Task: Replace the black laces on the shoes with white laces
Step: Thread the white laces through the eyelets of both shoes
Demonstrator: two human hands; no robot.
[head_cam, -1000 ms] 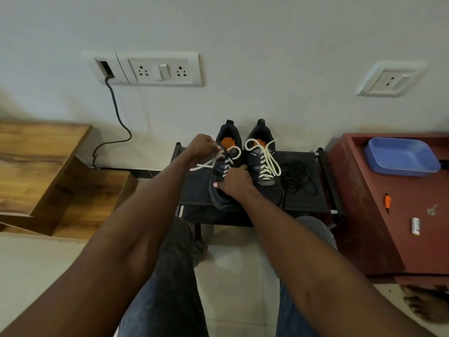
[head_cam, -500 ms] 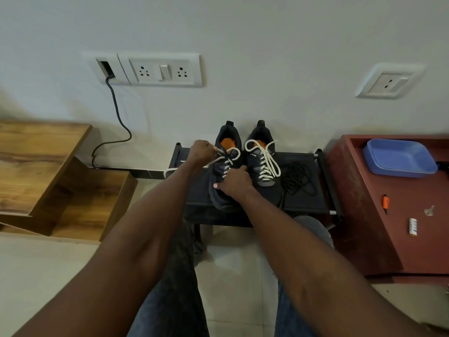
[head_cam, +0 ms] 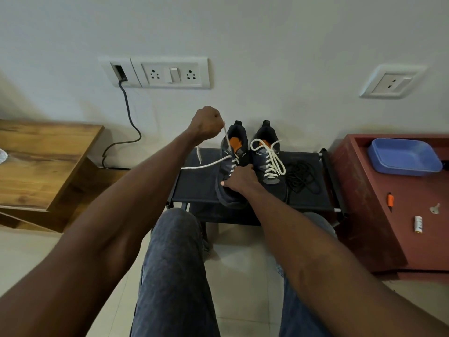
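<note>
Two dark grey shoes with orange lining stand side by side on a black shoe rack (head_cam: 194,186). The right shoe (head_cam: 272,166) carries a white lace, fully threaded. My left hand (head_cam: 206,124) is raised above the left shoe (head_cam: 228,190) and grips one end of its white lace (head_cam: 227,139), pulled taut upward. The lace's other end trails left across the rack. My right hand (head_cam: 239,177) grips the left shoe over its eyelets and holds it down. A pile of black laces (head_cam: 301,176) lies on the rack to the right of the shoes.
A maroon cabinet (head_cam: 364,190) at the right holds a blue tray (head_cam: 403,155), an orange item, a key and a battery. A wooden stand (head_cam: 36,161) is at the left. A cable (head_cam: 128,113) hangs from the wall socket. My knees are under the rack's front edge.
My left hand has risen from beside the left shoe's tongue to well above it, drawing the white lace up and taut. My right hand stayed on the shoe.
</note>
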